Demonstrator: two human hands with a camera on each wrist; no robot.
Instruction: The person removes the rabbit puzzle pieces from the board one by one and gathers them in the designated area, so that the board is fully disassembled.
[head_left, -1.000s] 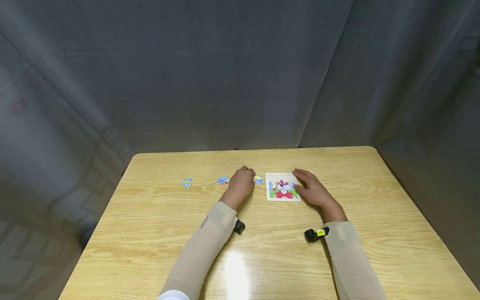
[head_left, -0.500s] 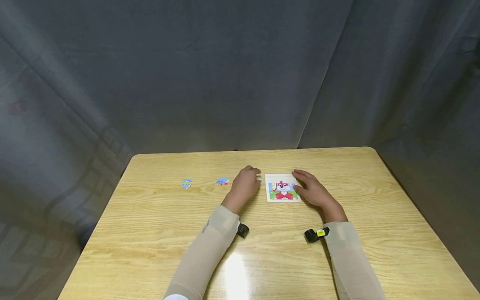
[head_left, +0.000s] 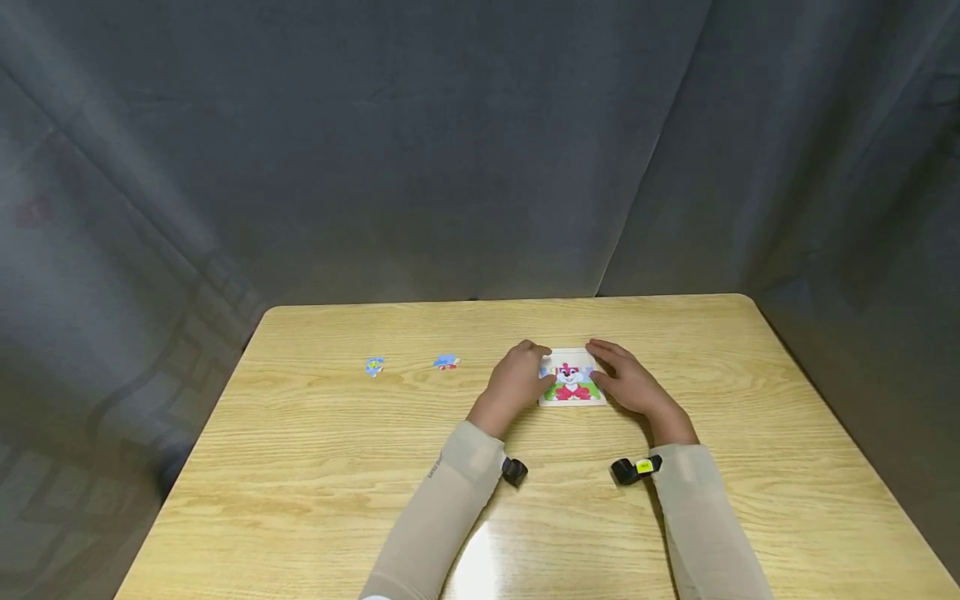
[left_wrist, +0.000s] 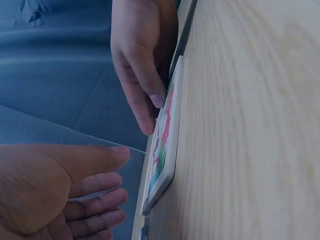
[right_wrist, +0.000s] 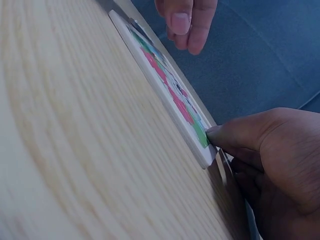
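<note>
A small jigsaw puzzle [head_left: 570,393] in a white frame lies flat on the table, its picture a red and white cartoon animal on green. My right hand [head_left: 630,382] holds its right edge. In the right wrist view the thumb [right_wrist: 235,131] lies on the frame's corner and the other fingers curl beside the edge. At the left edge is my left hand [head_left: 516,385], its thumb over that side in the head view. The left wrist view shows the left fingers [left_wrist: 100,202] extended and apart, with nothing visible between them. A small piece [right_wrist: 141,30] stands up slightly at the puzzle's far end.
Two loose groups of puzzle pieces lie to the left: a blue and red one [head_left: 447,362] and a blue one with yellow [head_left: 374,366]. Grey curtains [head_left: 465,150] hang behind the wooden table [head_left: 300,467].
My left hand has moved right, from the loose pieces to the puzzle's left edge. The blue and yellow piece beside the puzzle is out of sight there. The puzzle has shifted slightly right.
</note>
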